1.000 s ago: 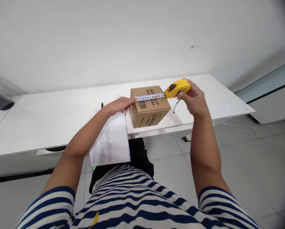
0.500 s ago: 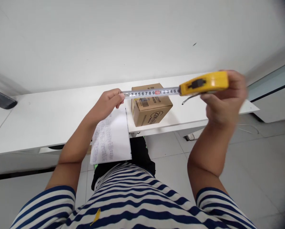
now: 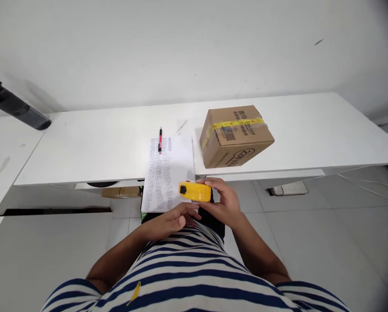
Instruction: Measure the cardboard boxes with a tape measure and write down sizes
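My right hand point(image 3: 224, 201) grips a yellow tape measure point(image 3: 200, 192) by its right end, in front of my waist. No drawn-out blade shows on it. Just below the tape measure is my left hand point(image 3: 174, 222), its fingers loosely stretched and nothing seen in them. Whether its fingertips touch the case or my right hand, I cannot tell. Behind the tape measure, sheets of paper with handwriting point(image 3: 177, 167) overhang the table's front edge. A black and red pen point(image 3: 160, 141) lies across their top part. Right of the papers stands a brown cardboard box point(image 3: 236, 138) with yellow tape round it.
The long white table point(image 3: 93, 151) runs along the wall. At the far left a dark cylindrical object point(image 3: 18, 104) leans in from the edge. Under the table are a cardboard piece point(image 3: 121, 192) and a whitish object point(image 3: 289, 189) on the tiled floor.
The blade stretched between my hands in front of the box is out of sight now. Both hands came down and together near my waist; my left hand let go of the blade's end.
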The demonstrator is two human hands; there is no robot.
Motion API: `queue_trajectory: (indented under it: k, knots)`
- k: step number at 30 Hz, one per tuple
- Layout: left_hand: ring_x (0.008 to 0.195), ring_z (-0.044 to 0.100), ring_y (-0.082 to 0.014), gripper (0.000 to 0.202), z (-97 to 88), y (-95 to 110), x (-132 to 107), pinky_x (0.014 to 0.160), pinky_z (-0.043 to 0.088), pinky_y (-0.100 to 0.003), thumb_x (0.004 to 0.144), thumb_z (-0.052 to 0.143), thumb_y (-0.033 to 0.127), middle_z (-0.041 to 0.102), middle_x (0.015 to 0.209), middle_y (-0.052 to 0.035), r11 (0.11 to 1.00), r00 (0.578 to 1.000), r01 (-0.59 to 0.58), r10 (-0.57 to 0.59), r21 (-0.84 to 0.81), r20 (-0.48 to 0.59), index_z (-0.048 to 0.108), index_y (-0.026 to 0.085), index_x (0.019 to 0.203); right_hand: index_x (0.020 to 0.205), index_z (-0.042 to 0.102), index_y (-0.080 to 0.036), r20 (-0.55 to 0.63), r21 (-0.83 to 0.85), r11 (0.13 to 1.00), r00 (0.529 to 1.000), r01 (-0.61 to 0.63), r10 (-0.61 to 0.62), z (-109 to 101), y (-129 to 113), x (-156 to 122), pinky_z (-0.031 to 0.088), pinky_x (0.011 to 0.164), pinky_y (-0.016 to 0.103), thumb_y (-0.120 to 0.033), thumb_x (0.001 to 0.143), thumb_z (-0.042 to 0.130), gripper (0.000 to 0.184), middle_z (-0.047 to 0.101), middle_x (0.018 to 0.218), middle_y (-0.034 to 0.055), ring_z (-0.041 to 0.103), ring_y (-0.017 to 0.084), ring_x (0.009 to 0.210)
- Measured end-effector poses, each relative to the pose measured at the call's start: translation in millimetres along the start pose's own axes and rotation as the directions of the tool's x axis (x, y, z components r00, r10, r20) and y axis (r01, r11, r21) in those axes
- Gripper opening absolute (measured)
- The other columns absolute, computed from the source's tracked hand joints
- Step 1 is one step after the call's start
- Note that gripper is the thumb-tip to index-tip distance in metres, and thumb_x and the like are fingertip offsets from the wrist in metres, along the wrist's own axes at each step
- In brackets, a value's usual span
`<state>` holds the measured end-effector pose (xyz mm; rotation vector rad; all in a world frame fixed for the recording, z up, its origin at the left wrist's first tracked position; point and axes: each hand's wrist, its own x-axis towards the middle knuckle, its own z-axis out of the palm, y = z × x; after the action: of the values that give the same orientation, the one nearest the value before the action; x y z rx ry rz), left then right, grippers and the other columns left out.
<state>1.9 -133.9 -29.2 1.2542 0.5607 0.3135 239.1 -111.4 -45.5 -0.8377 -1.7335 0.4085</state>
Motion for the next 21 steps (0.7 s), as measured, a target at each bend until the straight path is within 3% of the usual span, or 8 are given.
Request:
queue_trajectory:
  k: [2,4,8,10,12,16,18,21]
  knots:
    - [0.132,0.058,-0.0286,0.087,0.4,-4.8,-1.2,0.113,0.046,-0.049,0.087,0.056,0.083,0.055,0.151,-0.0172,0.989,0.99,-0.124,0.117,-0.086,-0.082,0.048,0.026,0.153,0.131,0.058,-0.029,-0.029,-0.071,0.986,0.988,0.149,-0.152,25.4,3.8,3.0,0.068,0.085,0.039,-0.029,0.089,0.081,0.048,0.079,0.111,0.0083,0.079,0.023,0.104]
    - [0.132,0.06,-0.0267,0.085,0.0,-1.7,2.2,0.113,0.048,-0.044,0.086,0.065,0.078,0.058,0.151,-0.0154,0.945,0.933,-0.272,0.212,-0.184,-0.291,0.053,0.026,0.152,0.126,0.06,-0.03,-0.01,-0.137,0.934,0.942,0.33,-0.334,47.8,5.6,8.9,0.068,0.09,0.041,-0.022,0.091,0.076,0.039,0.079,0.113,0.0067,0.076,0.023,0.113]
    - [0.098,0.072,-0.0145,0.056,-16.7,20.6,8.5,0.09,0.059,-0.027,0.082,0.082,0.059,0.077,0.121,-0.0054,0.728,0.647,-0.568,0.104,-0.385,-0.756,0.072,0.026,0.126,0.137,0.058,-0.028,0.249,-0.165,0.838,0.844,0.52,-0.475,74.6,12.9,34.8,0.057,0.115,0.049,-0.018,0.097,0.064,0.042,0.071,0.141,0.0099,0.057,0.025,0.147]
    - [0.084,0.073,-0.0127,0.049,-33.8,29.7,2.2,0.077,0.06,-0.024,0.078,0.087,0.052,0.08,0.109,-0.0034,0.652,0.526,-0.647,0.005,-0.396,-0.851,0.074,0.024,0.115,0.15,0.052,-0.027,0.447,-0.138,0.876,0.818,0.463,-0.362,79.6,22.7,60.2,0.048,0.123,0.052,-0.023,0.104,0.05,0.046,0.064,0.153,0.0106,0.053,0.025,0.151]
    - [0.079,0.074,-0.0131,0.05,-51.1,31.7,-11.1,0.069,0.06,-0.023,0.073,0.088,0.052,0.081,0.104,-0.004,0.646,0.4,-0.688,-0.043,-0.331,-0.915,0.074,0.022,0.11,0.157,0.046,-0.023,0.555,-0.241,0.934,0.827,0.262,-0.089,85.0,37.2,93.8,0.048,0.121,0.052,-0.023,0.106,0.034,0.052,0.063,0.154,0.0135,0.06,0.026,0.144]
    - [0.078,0.073,-0.0127,0.056,-73.1,19.8,-40.2,0.063,0.057,-0.02,0.063,0.094,0.051,0.081,0.104,-0.0044,0.75,0.074,-0.658,-0.016,-0.061,-0.997,0.074,0.02,0.105,0.166,0.032,-0.013,0.42,-0.66,0.741,0.759,-0.12,0.497,111.7,73.8,161.6,0.055,0.098,0.051,-0.032,0.107,0.034,0.063,0.075,0.13,0.0228,0.072,0.037,0.113]
    - [0.084,0.074,-0.0138,0.055,-78.4,13.7,-47.5,0.068,0.058,-0.021,0.065,0.092,0.051,0.08,0.112,-0.0065,0.806,-0.047,-0.586,0.07,0.084,-0.996,0.073,0.02,0.106,0.166,0.031,-0.012,0.388,-0.692,0.69,0.698,-0.211,0.602,129.6,91.7,183.1,0.054,0.095,0.047,-0.04,0.105,0.042,0.068,0.075,0.129,0.0236,0.071,0.037,0.113]
    - [0.099,0.074,-0.0161,0.056,-85.8,10.6,-45.7,0.086,0.06,-0.027,0.073,0.089,0.05,0.076,0.123,-0.0077,0.826,-0.2,-0.458,0.264,0.328,-0.943,0.067,0.023,0.117,0.157,0.05,-0.015,0.446,-0.653,0.72,0.647,-0.237,0.618,146.4,111.5,195.7,0.054,0.092,0.044,-0.036,0.1,0.053,0.061,0.076,0.127,0.0221,0.071,0.036,0.111]
